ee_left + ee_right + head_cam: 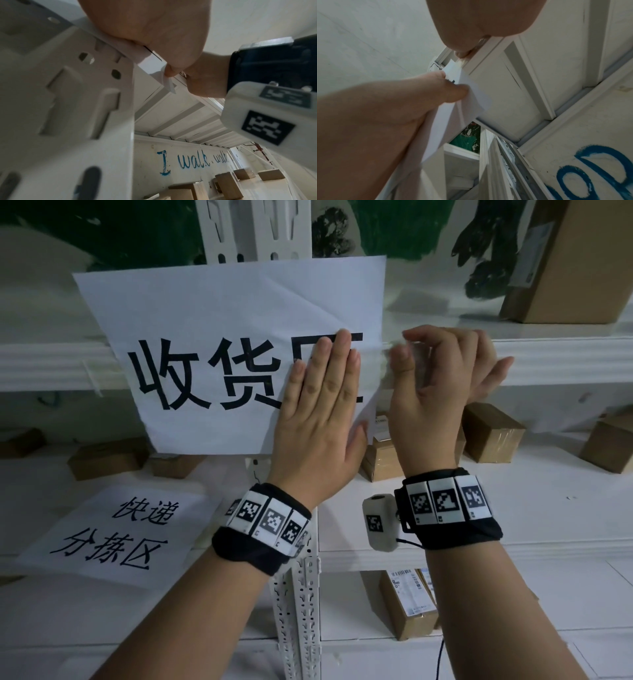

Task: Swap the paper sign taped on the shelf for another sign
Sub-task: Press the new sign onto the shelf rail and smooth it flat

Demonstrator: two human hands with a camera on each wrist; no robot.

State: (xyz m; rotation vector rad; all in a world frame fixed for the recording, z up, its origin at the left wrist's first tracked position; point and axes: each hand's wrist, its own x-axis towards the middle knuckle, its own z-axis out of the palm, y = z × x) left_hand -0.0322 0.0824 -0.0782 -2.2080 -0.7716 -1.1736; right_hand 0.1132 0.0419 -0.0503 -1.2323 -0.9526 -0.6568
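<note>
A white paper sign [222,313] with large black characters hangs on the front beam of the white shelf [565,361]. My left hand [327,364] lies flat on the sign's right part, fingers straight, pressing it to the beam. At the sign's right edge, my right hand [407,347] pinches a strip of clear tape [416,356] between thumb and forefinger, right against the beam. From the right wrist, the thumb tip [462,54] touches the beam just above the sign's loose corner [474,97]. A second sign [116,535] with thinner characters lies flat on the lower shelf at the left.
A perforated white upright post [298,611] stands behind the sign and runs down between my wrists. Small cardboard boxes [493,433] sit on the shelf below the beam, more boxes [407,601] one level lower, and a large box [565,261] is on top at the right.
</note>
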